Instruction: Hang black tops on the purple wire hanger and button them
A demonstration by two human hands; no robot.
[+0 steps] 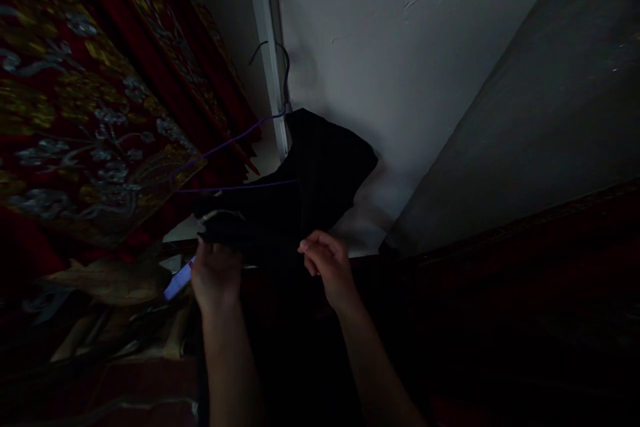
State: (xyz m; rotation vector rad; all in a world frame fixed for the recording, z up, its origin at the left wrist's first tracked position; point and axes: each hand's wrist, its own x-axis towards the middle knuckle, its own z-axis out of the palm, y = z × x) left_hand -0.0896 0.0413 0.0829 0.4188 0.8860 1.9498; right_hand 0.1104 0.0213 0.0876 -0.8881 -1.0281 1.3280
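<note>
A dark garment (330, 163) hangs by one side on a thin purple wire hanger (235, 139). The hanger's other arm is bare and points left. My left hand (218, 273) is closed at the garment's left part, just under a pale label or trim, its thumb along the edge. The fingers of my right hand (327, 259) are curled in a pinch at the lower front of the same cloth. The dim light hides the garment's lower part and its exact kind.
The hanger's hook sits over a pale upright strip (270, 27) beside a white wall panel (380, 33). Red curtains (95, 87) with gold and silver patterns hang at the left. Below them lie a lit bluish-white item (179, 281) and a crumpled tan bundle (115, 282).
</note>
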